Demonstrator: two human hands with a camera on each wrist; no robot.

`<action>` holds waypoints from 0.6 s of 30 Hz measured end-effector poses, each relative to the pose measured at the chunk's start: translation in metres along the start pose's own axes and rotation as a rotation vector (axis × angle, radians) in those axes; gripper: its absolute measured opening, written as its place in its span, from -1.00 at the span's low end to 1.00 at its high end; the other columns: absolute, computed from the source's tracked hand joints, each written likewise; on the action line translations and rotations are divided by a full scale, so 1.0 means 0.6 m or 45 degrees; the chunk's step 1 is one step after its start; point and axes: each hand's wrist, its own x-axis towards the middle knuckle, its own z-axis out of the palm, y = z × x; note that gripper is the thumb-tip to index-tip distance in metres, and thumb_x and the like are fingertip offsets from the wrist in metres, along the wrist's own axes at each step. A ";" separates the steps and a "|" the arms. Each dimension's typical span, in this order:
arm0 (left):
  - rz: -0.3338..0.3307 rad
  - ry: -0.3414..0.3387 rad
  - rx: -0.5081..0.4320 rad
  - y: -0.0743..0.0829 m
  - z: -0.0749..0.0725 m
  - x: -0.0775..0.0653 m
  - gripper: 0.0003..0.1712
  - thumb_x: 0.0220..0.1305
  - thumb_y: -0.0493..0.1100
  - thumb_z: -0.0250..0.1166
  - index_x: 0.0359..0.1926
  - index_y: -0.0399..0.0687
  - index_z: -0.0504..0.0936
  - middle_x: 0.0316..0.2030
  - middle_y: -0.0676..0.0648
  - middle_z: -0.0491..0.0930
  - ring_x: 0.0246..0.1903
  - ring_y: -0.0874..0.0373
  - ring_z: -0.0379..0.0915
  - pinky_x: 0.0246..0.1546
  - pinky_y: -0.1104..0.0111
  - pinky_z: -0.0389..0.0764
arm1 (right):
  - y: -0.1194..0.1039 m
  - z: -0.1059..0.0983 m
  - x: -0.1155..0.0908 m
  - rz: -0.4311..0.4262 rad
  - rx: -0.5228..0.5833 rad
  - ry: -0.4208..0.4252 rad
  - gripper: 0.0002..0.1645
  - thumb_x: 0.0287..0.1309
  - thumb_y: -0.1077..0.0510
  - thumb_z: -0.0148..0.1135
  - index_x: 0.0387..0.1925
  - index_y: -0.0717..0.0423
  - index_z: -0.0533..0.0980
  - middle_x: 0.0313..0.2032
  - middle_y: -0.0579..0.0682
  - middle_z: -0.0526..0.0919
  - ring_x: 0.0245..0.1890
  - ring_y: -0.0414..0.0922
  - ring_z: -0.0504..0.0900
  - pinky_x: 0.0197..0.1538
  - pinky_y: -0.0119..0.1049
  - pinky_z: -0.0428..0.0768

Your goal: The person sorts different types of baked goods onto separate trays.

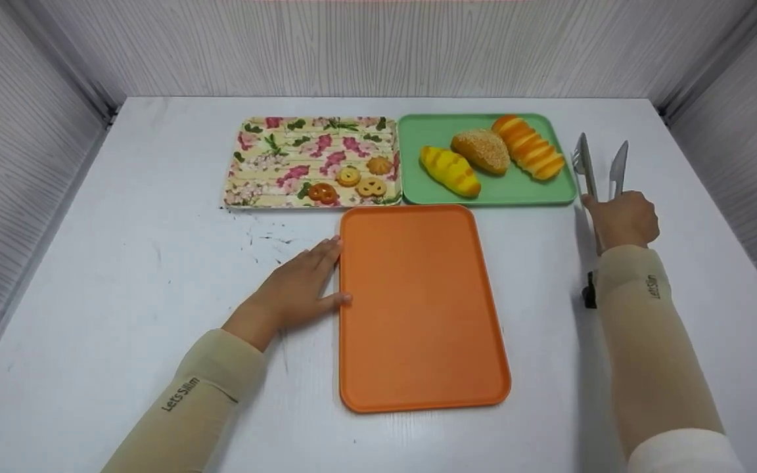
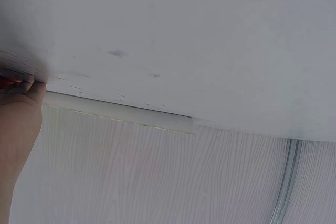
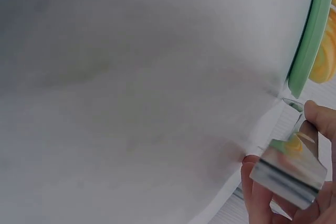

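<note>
An orange tray [image 1: 421, 309] lies lengthwise on the white table, and my left hand [image 1: 299, 282] rests flat against its left edge, fingers stretched and thumb touching the rim. On the right, my right hand [image 1: 628, 220] grips a pair of metal tongs [image 1: 587, 164] whose two arms stand apart and point away from me. The right wrist view shows the shiny bent end of the tongs [image 3: 289, 174] in the fingers. Left of the tongs is a green tray [image 1: 437, 131] bearing a yellow bread roll [image 1: 451, 171], a sesame bun [image 1: 483, 151] and a striped orange loaf [image 1: 528, 148].
A floral tray [image 1: 273, 148] touches the green tray's left side. On it are a pretzel [image 1: 322, 192], a ring cookie [image 1: 348, 175] and other cookies [image 1: 371, 187]. Pale wood-grain walls [image 1: 378, 49] enclose the table [image 1: 122, 263] at the back and sides.
</note>
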 end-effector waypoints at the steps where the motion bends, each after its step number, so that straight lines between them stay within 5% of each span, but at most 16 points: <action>1: 0.005 0.001 0.003 0.000 0.000 0.000 0.08 0.28 0.47 -0.14 0.50 -0.15 -0.21 0.49 -0.06 -0.22 0.44 0.06 -0.29 0.37 0.17 -0.07 | 0.000 0.001 0.000 -0.005 -0.006 0.003 -0.09 0.16 -0.38 0.04 -0.13 0.52 0.46 -0.30 0.32 0.57 -0.37 0.11 0.55 -0.40 -0.06 0.52; 11: 0.012 -0.003 0.012 -0.001 0.001 0.006 0.07 0.27 0.47 -0.15 0.50 -0.14 -0.22 0.49 -0.06 -0.22 0.44 0.05 -0.29 0.37 0.16 -0.06 | 0.008 0.005 0.004 -0.054 -0.021 -0.014 -0.04 0.09 -0.39 0.12 -0.13 0.54 0.45 -0.29 0.37 0.58 -0.46 0.08 0.56 -0.50 -0.09 0.53; 18: 0.015 -0.046 -0.028 -0.004 -0.015 0.013 0.08 0.29 0.45 -0.12 0.49 -0.17 -0.26 0.48 -0.10 -0.24 0.44 0.02 -0.29 0.37 0.15 -0.05 | 0.007 -0.010 0.007 -0.008 -0.045 -0.110 0.36 -0.03 -0.63 -0.10 0.33 0.49 0.09 0.08 0.48 0.39 0.01 0.37 0.43 0.01 0.23 0.43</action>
